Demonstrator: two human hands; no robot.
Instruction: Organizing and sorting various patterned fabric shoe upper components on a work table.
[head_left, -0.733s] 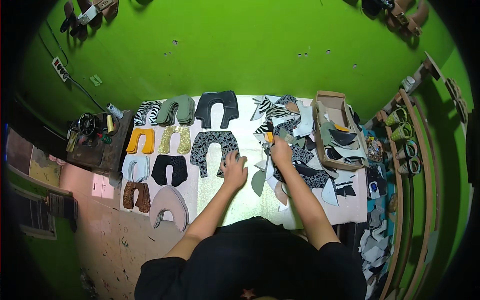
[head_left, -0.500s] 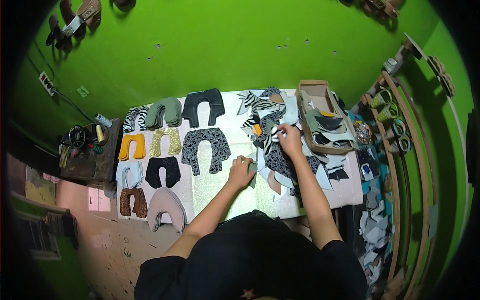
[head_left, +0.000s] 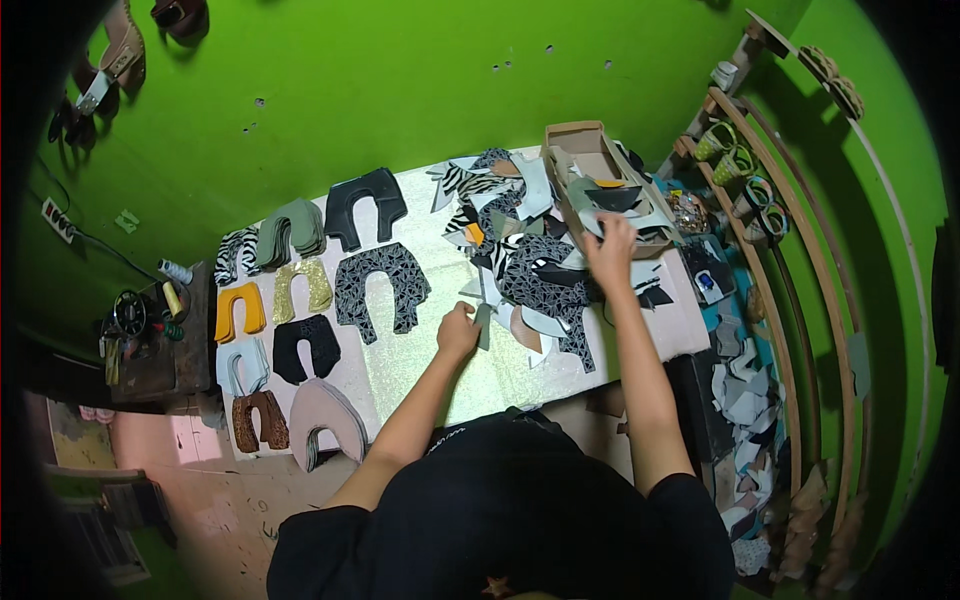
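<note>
My left hand [head_left: 459, 330] is on the pale table with curled fingers, pinching the edge of a narrow grey-green scrap [head_left: 484, 325]. My right hand [head_left: 612, 245] is at the cardboard box [head_left: 574, 128], over its near left side. Its fingers point down toward the offcuts inside, and their tips are hard to make out. Between the hands spreads a heap of material scraps, with zebra-striped pieces [head_left: 472, 183], a large black-and-grey patterned piece [head_left: 535, 270] and white strips. A black scrap [head_left: 612, 199] and green ones lie in the box.
Stacks of U-shaped cut pieces stand on the left: green [head_left: 292, 232], black [head_left: 363, 205], yellow [head_left: 240, 310], pink-beige [head_left: 325, 420] and others. A sewing machine [head_left: 130, 313] is beyond the table's left end. A wooden rack [head_left: 745, 140] with sandals and a scrap pile [head_left: 745, 390] are on the right.
My right hand has moved right from the scrap heap to the box. My left hand has stayed by the grey-green scrap. The whole view has turned and shifted.
</note>
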